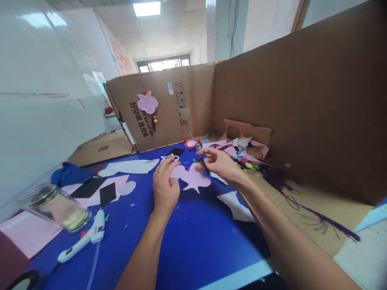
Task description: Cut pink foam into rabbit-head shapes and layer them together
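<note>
Lobed pink felt cutout [195, 179], soft uneven outline, held low over blue-topped table [193, 249]. Left hand [165, 189] grip clamped on cutout's left edge, thumb and fingers together. Right hand [219, 165] grip clamped on slim black-handled scissors [203, 163], beside cutout's upper edge; blade contact with felt hard to tell. White glue gun [87, 237] lies front left.

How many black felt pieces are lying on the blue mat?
3: the long piece and the narrower piece lie on pink felt near the glass jar; the third piece lies beyond the left hand. Others may be hidden.
</note>
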`<state>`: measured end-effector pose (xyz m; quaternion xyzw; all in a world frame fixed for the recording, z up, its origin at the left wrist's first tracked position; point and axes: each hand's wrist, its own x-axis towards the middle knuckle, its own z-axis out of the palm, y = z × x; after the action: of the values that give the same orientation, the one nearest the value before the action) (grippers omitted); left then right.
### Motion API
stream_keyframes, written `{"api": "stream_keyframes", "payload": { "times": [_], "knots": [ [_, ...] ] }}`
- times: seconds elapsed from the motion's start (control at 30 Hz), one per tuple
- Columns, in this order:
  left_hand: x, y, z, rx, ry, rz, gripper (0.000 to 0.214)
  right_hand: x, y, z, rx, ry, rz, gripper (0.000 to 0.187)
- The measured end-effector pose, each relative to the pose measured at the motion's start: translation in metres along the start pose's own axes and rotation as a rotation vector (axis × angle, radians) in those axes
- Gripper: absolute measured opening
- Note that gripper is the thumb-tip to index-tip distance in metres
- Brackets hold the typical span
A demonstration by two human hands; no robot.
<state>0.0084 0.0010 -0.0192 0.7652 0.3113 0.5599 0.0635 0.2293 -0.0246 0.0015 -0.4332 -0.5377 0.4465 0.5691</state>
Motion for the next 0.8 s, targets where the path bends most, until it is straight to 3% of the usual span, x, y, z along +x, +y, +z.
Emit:
{"api": "stream_keyframes", "payload": {
  "times": [0.07, 0.13, 0.23, 0.4, 0.67, 0.8],
  "knots": [
    [0.005, -0.002, -0.002, -0.293, -0.038, -0.270, 0.051, -0.001, 0.003, 0.001, -0.113, -0.063, -0.049, 0.045],
    [0.008, -0.002, -0.003, -0.544, -0.168, -0.508, 0.036, -0.002, 0.006, 0.003, -0.222, -0.119, -0.088, 0.038],
    [0.007, 0.003, -0.002, -0.633, -0.387, -0.701, 0.032, -0.004, 0.010, 0.008, -0.316, -0.176, -0.121, 0.032],
    [0.002, 0.009, 0.000, -0.627, -0.535, -0.810, 0.030, -0.007, 0.010, 0.011, -0.296, -0.202, -0.087, 0.034],
    [0.003, 0.013, -0.003, -0.707, -0.545, -0.899, 0.035, -0.008, 0.010, 0.011, -0.205, -0.240, -0.014, 0.036],
    [0.002, 0.011, -0.001, -0.701, -0.478, -0.913, 0.033, -0.007, 0.006, 0.008, -0.167, -0.166, -0.044, 0.040]
  ]
}}
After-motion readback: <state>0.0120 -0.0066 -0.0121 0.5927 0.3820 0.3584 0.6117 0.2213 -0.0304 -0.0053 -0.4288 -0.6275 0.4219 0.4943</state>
